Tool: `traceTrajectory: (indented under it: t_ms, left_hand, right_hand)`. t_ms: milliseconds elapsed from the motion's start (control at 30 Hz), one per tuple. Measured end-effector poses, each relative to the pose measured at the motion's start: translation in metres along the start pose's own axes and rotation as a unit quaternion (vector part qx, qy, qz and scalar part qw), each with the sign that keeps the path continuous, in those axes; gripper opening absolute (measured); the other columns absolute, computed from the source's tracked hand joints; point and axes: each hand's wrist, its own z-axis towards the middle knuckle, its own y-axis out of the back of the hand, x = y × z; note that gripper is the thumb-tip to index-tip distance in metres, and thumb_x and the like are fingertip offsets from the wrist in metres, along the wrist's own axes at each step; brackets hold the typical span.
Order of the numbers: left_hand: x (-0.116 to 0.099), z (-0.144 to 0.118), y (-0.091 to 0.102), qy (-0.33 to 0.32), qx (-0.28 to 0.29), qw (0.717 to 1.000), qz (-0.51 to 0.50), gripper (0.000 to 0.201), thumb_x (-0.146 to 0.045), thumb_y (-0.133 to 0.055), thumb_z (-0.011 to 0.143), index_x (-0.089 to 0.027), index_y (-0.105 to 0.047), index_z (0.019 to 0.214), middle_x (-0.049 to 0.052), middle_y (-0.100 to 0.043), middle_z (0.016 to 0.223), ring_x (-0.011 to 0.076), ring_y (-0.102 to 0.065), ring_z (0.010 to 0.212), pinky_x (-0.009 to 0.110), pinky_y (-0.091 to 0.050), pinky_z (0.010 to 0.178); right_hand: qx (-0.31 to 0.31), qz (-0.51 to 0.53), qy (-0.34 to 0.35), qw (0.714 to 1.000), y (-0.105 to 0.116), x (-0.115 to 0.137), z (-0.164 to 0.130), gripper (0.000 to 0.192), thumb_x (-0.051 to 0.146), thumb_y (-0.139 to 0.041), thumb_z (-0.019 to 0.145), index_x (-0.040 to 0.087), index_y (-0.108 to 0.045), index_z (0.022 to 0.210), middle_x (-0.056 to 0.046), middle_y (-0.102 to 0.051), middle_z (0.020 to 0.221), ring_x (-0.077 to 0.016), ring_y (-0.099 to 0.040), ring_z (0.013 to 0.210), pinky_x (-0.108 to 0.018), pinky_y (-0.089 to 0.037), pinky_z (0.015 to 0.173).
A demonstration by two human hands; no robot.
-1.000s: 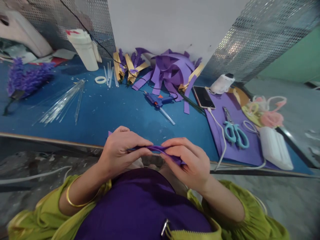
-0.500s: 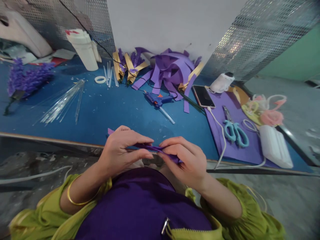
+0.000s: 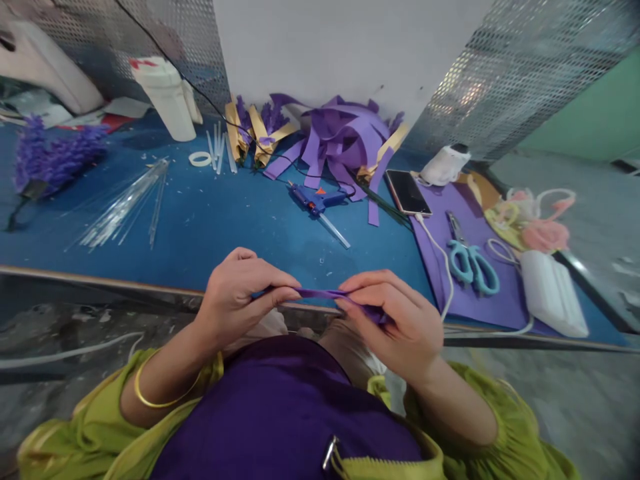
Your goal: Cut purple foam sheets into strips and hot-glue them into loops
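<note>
**Inspector A:** Start at the fingers. What do they grip?

**Inspector B:** The left hand [image 3: 240,297] has thumb and fingers [image 3: 280,293] pressed together, pinching one end of a narrow purple foam strip [image 3: 320,293]. The right hand [image 3: 400,320] pinches the other end, its fingers [image 3: 365,283] curled over the strip, which runs on into the palm.

**Inspector A:** Position of the strip?

**Inspector B:** Stretched flat between the two hands, just above the near edge of the blue tabletop [image 3: 225,220], close in front of the person's body. A gold bangle [image 3: 150,400] sits on the left forearm; both sleeves are yellow-green.

**Inspector A:** Items beyond the hands?

**Inspector B:** A blue hot glue gun [image 3: 315,199] lies mid-tabletop, with a clear glue stick jutting from its rear. Behind it, a heap of cut purple foam strips [image 3: 340,137] against the white wall, with tan-backed pieces beside it. To the left, a fan of clear thin rods [image 3: 125,207], a small white ring of tape [image 3: 201,159], a white plastic bottle [image 3: 167,100] and a bunch of finished purple flower spikes [image 3: 55,157].

**Inspector A:** And the right side?

**Inspector B:** A purple foam sheet [image 3: 465,293] carries teal-handled scissors [image 3: 470,263]. A smartphone [image 3: 407,193], screen dark, lies at its far corner with a white cable attached. A white rectangular box [image 3: 550,293] lies at the sheet's right edge.
</note>
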Motion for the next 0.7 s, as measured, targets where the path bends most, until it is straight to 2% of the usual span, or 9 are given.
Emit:
traceTrajectory:
  t_ms: [200,333,533,700]
  left_hand:
    - [0.001,0.002,-0.002,-0.009,-0.007,0.999,0.045,0.020,-0.034,-0.059,0.098,-0.025,-0.073,0.086,-0.006,-0.077,0.075,0.0101,-0.066,0.064,0.034,-0.037,0.078]
    - [0.003,0.013,-0.002,-0.001,-0.017,0.999,0.048,0.023,-0.040,-0.059,0.097,-0.026,-0.074,0.088,-0.004,-0.078,0.079,0.0121,-0.067,0.067,0.033,-0.038,0.081]
    - [0.010,0.059,0.007,0.013,0.018,0.997,0.068,0.019,-0.041,-0.064,0.092,-0.027,-0.078,0.093,-0.003,-0.078,0.081,0.0144,-0.066,0.071,0.031,-0.040,0.080]
    - [0.020,0.107,0.021,0.043,0.046,0.998,-0.019,0.020,-0.037,-0.068,0.086,-0.022,-0.079,0.093,0.001,-0.076,0.079,0.0159,-0.065,0.071,0.026,-0.042,0.065]
  right_hand:
    - [-0.011,-0.005,-0.032,0.999,0.006,-0.003,-0.005,0.014,0.008,-0.072,0.084,0.021,-0.064,0.083,-0.002,-0.073,0.087,-0.0129,-0.069,0.077,-0.025,-0.054,0.068]
    - [-0.052,0.001,-0.065,0.996,0.002,-0.010,-0.002,0.015,0.010,-0.073,0.084,0.021,-0.063,0.082,-0.002,-0.072,0.085,-0.0136,-0.068,0.075,-0.026,-0.052,0.064]
    - [-0.116,-0.009,-0.075,0.990,0.002,-0.022,0.033,0.013,0.013,-0.072,0.084,0.020,-0.063,0.078,-0.001,-0.072,0.083,-0.0146,-0.066,0.077,-0.028,-0.050,0.068]
    - [-0.128,0.003,-0.054,0.990,-0.002,-0.039,0.080,0.015,0.014,-0.071,0.083,0.020,-0.062,0.074,0.000,-0.071,0.080,-0.0164,-0.067,0.077,-0.031,-0.051,0.071]
